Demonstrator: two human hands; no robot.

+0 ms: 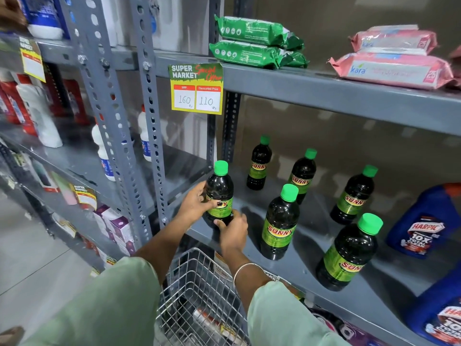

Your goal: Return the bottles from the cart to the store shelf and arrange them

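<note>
- Head view, looking down at a grey metal shelf (294,248): a dark bottle with a green cap (220,193) stands upright at the shelf's front left corner, just beside the perforated upright post (154,136).
- Left hand (195,204) is clamped on that bottle's left side at label height, thumb across the label.
- Right hand (233,232) grips the same bottle low down, near its base; a thin bangle (245,267) sits on that wrist.
- Five more bottles of the same kind (green caps, "SUNNY" labels) stand upright on the shelf to the right, apart from each other: back left bottle (259,163), back middle bottle (303,174), middle bottle (280,222), right bottle (354,194), nearest bottle (348,252).
- Blue Harpic jug (424,221) stands at the shelf's right end.
- Wire cart (197,293) sits below the arms, against the shelf front.
- Price tag (196,88) hangs from the shelf above, reading 160 and 110.
</note>
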